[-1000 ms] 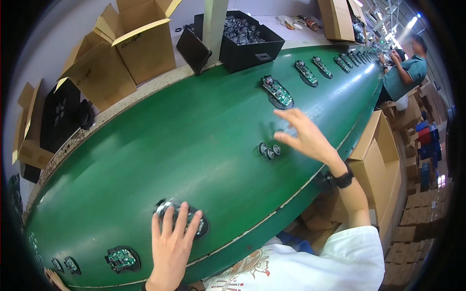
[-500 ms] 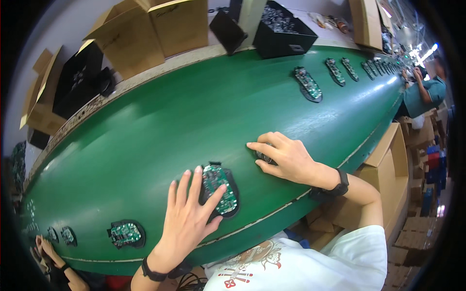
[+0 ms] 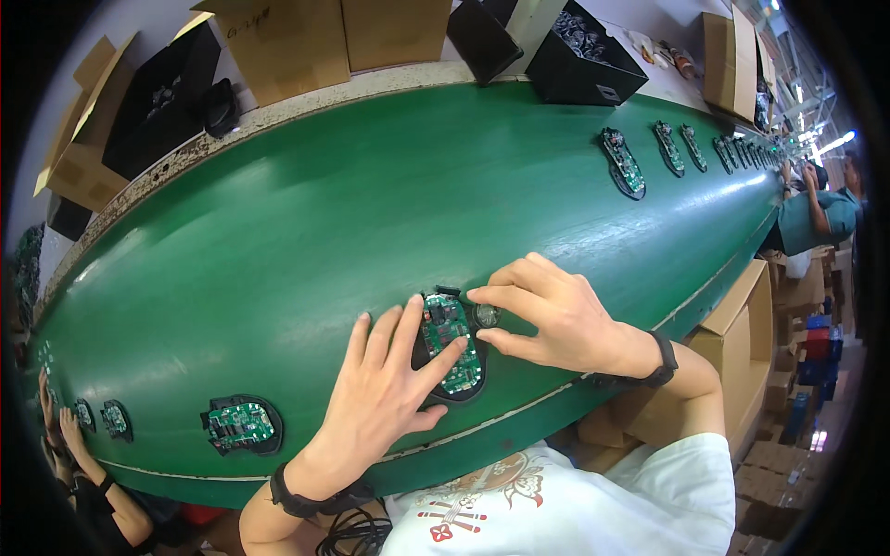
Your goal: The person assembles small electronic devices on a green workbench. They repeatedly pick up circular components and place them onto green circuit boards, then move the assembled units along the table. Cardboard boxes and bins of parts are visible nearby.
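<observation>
The left hand [image 3: 380, 389] lies flat, steadying the board [image 3: 451, 345]. At its 1 o'clock, the right hand [image 3: 556, 315] pinches a small disc [image 3: 487, 315]. The board looks light, stiff and fragile; best held by its black edge.

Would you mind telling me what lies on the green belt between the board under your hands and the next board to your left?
In the head view, only bare green belt separates the black-framed green circuit board from the next board; the left hand partly overlaps that stretch.
</observation>
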The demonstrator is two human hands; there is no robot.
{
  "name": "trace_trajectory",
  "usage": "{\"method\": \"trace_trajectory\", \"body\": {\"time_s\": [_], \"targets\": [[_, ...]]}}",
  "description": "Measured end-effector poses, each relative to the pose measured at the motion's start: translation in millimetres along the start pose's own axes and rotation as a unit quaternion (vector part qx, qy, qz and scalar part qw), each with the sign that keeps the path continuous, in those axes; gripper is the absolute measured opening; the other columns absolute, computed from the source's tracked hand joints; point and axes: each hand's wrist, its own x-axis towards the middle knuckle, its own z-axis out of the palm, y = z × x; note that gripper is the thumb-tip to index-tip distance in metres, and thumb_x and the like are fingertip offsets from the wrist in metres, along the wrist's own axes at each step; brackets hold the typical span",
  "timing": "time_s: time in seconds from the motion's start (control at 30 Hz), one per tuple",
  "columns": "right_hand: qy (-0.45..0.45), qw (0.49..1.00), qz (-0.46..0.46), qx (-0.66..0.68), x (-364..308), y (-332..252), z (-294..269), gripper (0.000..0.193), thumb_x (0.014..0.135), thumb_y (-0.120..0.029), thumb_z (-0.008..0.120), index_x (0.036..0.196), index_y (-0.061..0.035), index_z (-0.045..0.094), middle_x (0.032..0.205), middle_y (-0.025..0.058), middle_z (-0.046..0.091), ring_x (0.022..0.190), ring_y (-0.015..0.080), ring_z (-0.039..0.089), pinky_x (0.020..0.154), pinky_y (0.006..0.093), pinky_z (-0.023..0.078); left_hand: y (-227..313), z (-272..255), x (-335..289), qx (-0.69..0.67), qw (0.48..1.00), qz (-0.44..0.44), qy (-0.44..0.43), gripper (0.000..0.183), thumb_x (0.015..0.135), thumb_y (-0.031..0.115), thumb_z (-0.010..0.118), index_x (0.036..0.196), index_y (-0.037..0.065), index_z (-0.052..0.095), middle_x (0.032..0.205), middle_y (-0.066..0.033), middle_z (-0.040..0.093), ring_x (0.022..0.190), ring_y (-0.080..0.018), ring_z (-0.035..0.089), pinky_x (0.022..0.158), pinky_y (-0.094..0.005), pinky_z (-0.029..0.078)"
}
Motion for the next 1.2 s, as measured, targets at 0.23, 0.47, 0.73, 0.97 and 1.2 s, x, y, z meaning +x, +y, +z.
{"method": "trace_trajectory", "body": {"time_s": [0.23,0.47,0.73,0.97,1.2], "targets": [[-0.049,0.998,0.017,0.028,9.6,-7.1,5.1,0.038,0.081,-0.017,0.078,0.116,-0.0064,0.068,0.102,0.0086,0.059,0.084,0.0254,0.063,0.062,0.0369,0.054,-1.4,11.5,4.6,-0.016,1.0,-0.01,0.017,0.08,0.063,0.036,0.09,0.136,0.03,0.059,0.15,-0.0297,0.036,0.129,-0.0418,0.048,0.108,-0.0549,0.041],[-0.094,0.995,-0.006,0.024,16.3,-5.9,10.1,0.036,0.085,-0.012,0.072,0.119,-0.0025,0.066,0.099,0.0097,0.057,0.083,0.0255,0.063,0.06,0.0377,0.054,18.3,15.2,3.0,0.039,0.998,-0.034,0.031,0.059,0.078,0.032,0.077,0.134,0.026,0.058,0.145,-0.0305,0.045,0.131,-0.0412,0.049,0.107,-0.0576,0.042],[-0.118,0.993,-0.005,0.014,18.7,-13.6,18.5,0.049,0.081,-0.011,0.075,0.129,-0.0039,0.063,0.096,0.0099,0.057,0.075,0.0256,0.063,0.053,0.0363,0.051,17.7,19.4,1.2,0.09,0.993,-0.008,0.07,0.042,0.086,0.019,0.065,0.128,0.021,0.065,0.137,-0.0298,0.053,0.129,-0.0408,0.052,0.107,-0.0593,0.041],[-0.112,0.993,-0.008,-0.024,18.7,-17.1,12.6,0.046,0.08,-0.014,0.077,0.124,-0.0032,0.066,0.095,0.0072,0.06,0.073,0.0229,0.064,0.051,0.0349,0.05,19.5,21.4,3.0,0.073,0.995,-0.01,0.067,0.041,0.087,0.016,0.06,0.127,0.016,0.064,0.138,-0.0312,0.053,0.129,-0.04,0.052,0.107,-0.0571,0.043],[-0.064,0.995,-0.057,-0.049,7.5,-7.3,16.3,0.042,0.078,-0.008,0.078,0.118,-0.0021,0.068,0.091,0.0053,0.064,0.074,0.0202,0.064,0.049,0.0327,0.049,20.5,21.6,6.9,0.081,0.995,0.0,0.053,0.046,0.088,0.014,0.058,0.133,0.016,0.062,0.139,-0.0329,0.051,0.126,-0.0393,0.054,0.107,-0.052,0.044]]}}
